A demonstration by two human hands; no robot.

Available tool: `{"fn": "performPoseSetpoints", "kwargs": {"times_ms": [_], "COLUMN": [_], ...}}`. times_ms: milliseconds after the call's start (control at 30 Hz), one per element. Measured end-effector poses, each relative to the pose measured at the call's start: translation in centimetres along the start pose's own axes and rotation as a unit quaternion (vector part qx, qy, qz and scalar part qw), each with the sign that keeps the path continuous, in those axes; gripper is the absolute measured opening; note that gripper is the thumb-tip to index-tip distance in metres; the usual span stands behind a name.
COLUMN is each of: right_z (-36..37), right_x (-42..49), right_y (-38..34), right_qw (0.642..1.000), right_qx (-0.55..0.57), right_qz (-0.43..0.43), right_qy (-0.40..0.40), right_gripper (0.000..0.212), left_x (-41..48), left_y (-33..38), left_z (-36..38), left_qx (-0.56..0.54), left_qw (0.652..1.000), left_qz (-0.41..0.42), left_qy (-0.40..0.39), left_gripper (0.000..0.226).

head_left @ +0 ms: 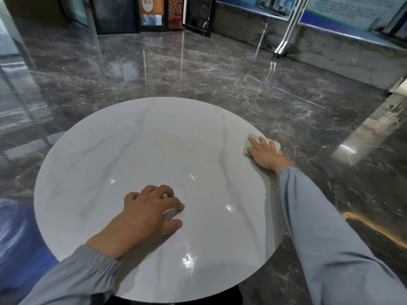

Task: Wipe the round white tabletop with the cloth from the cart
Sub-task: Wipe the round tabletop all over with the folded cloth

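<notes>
Against the far wall stands an orange sign [152, 9] with a round mark and some lettering, and beside it a dark red panel [175, 9] with rows of writing. Both are too blurred to read. A blue-edged display board [330, 9] runs along the wall to the right, and its small print is just as illegible.

The pale green cloth [277, 146] lies on the round white tabletop [136, 150], right at its right-hand rim. The person's right hand [263, 154] lies flat on top of it, fingers straight and spread, pressing it down without gripping; the cloth shows only around the fingertips and beside the thumb. The left hand [145, 214] is well apart from the cloth, nearer the person and toward the middle of the table. It holds nothing; its fingers are arched, with the tips and thumb resting on the glossy surface. Both arms are in grey-blue sleeves [330, 227] with gathered cuffs.

The top is white with faint grey veins and carries nothing but the two hands and the cloth. Its whole far rim is in view, and the right hand's outer fingers reach that edge. Dark, polished marble floor [198, 69] spreads around the table on every side. A slanted metal post [290, 25] stands well off toward the right wall.
</notes>
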State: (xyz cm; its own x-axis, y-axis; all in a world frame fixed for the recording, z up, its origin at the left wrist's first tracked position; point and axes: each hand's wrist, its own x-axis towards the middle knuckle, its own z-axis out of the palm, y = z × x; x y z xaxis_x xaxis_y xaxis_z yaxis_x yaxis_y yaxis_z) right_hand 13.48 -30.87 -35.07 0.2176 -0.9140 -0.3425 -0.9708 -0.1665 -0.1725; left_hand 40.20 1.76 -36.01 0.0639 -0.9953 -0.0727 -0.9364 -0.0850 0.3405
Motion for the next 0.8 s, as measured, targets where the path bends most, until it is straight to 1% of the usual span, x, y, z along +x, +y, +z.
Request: {"fn": "performPoseSetpoints", "kwargs": {"times_ms": [267,300,367,400,433,467,500,600,700,733,800], "right_z": [3.5,4.4,6.5,7.2,7.6,8.1,8.8,10.6,11.3,11.3,11.8], "right_x": [-5.7,-6.3,-6.4,-7.3,-8.8,-10.4,-12.0,-15.9,-20.0,-21.9,-24.7], "right_y": [3.0,3.8,6.0,6.4,6.2,5.9,5.5,4.6,2.7,1.6,-0.1], "right_qw": [0.999,0.999,0.997,0.996,0.997,0.996,0.995,0.994,0.996,0.996,0.994], "right_qx": [-0.002,-0.012,-0.039,-0.051,-0.041,-0.039,-0.034,-0.048,-0.026,-0.027,-0.034], "right_qz": [-0.013,-0.015,-0.038,-0.046,-0.041,-0.046,-0.054,-0.072,-0.058,-0.065,-0.09], "right_qy": [0.032,0.03,0.047,0.051,0.055,0.064,0.072,0.069,0.06,0.056,0.059], "right_gripper": [0.059,0.066,0.103,0.108,0.095,0.076,0.068,0.07,0.058,0.058,0.058], "left_x": [0.2,0.1,0.0,-0.1,-0.2,-0.3,-0.4,-0.6,-1.1,-1.3,-2.0], "left_y": [-0.2,-0.1,0.1,0.2,0.2,0.3,0.3,0.5,0.4,0.2,-0.2], "left_z": [0.3,0.3,0.2,0.3,0.3,0.2,0.2,0.1,0.3,0.5,0.8], "left_qx": [0.007,0.007,0.011,0.012,0.01,0.006,0.002,0.01,0.011,0.013,0.004], "left_qw": [1.0,1.0,1.0,1.0,1.0,1.0,1.0,1.0,1.0,0.999,0.996], "left_qz": [0.003,0.004,0.007,0.008,0.008,0.006,0.004,0.008,0.016,0.025,0.057], "left_qy": [-0.007,-0.007,-0.004,0.0,0.005,0.01,0.011,0.008,0.025,0.034,0.068], "left_gripper": [0.074,0.076,0.077,0.078,0.078,0.078,0.078,0.081,0.081,0.079,0.067]}}
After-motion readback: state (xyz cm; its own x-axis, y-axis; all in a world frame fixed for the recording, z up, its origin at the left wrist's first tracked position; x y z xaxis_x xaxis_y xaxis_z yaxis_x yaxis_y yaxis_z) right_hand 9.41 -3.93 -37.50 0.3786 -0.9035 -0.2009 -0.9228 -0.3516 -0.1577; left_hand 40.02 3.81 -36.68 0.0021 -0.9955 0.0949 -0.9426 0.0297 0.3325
